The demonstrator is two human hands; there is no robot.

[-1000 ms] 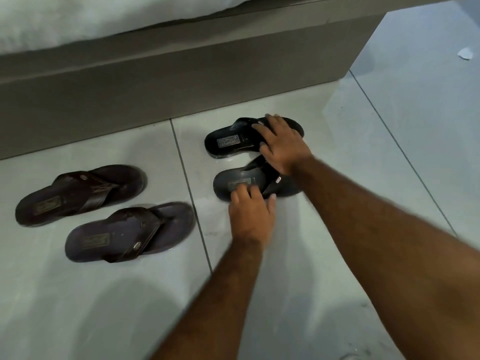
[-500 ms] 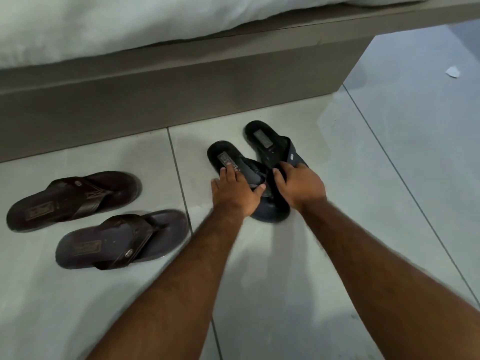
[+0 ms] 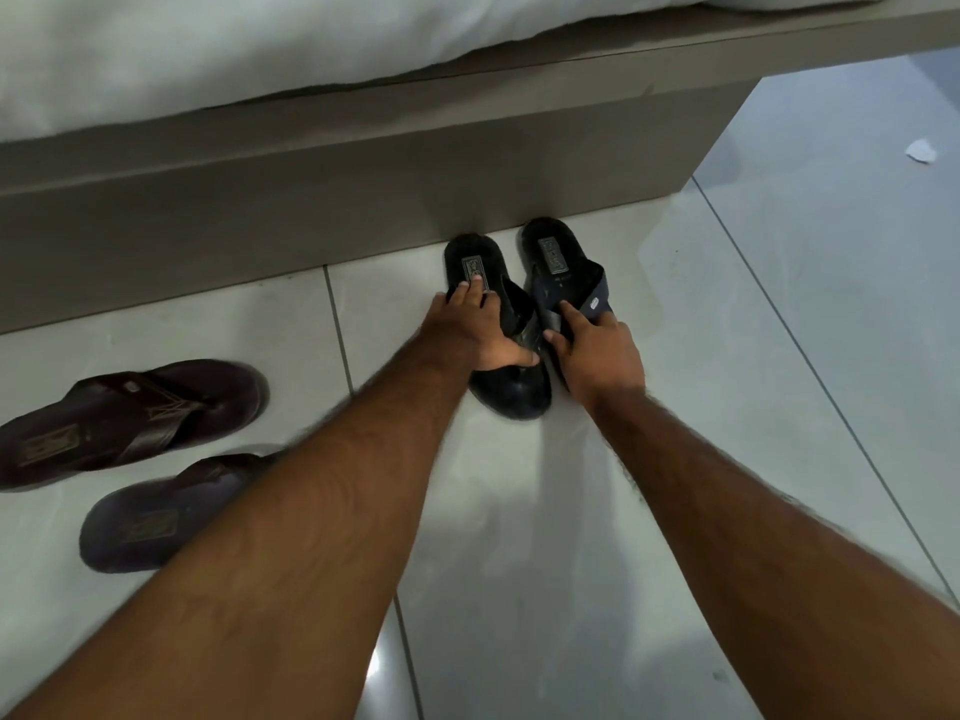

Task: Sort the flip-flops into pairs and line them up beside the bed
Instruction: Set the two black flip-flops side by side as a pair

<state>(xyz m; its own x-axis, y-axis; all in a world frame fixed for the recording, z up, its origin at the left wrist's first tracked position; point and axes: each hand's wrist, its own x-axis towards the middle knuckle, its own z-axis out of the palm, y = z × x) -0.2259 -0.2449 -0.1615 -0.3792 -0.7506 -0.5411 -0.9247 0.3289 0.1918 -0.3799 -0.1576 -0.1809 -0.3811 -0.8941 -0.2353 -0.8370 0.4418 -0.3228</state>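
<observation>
Two black flip-flops lie side by side on the white tiled floor, heels toward the grey bed base (image 3: 363, 200). My left hand (image 3: 472, 332) grips the left black flip-flop (image 3: 475, 262) over its strap. My right hand (image 3: 597, 350) grips the right black flip-flop (image 3: 553, 252) at its strap. Their heels nearly touch the bed base. A brown pair lies at the left, pointing sideways: one brown flip-flop (image 3: 124, 418) farther back, the other brown flip-flop (image 3: 150, 517) nearer, partly hidden by my left forearm.
The white bedding (image 3: 260, 49) overhangs the bed base at the top. A small white scrap (image 3: 922, 150) lies on the floor at the far right. Glossy tiles stretch to the right past the bed's corner (image 3: 722, 132).
Both hands turned the black flip-flops from lying sideways to pointing at the bed and pushed them up toward the bed base. The brown pair has not moved.
</observation>
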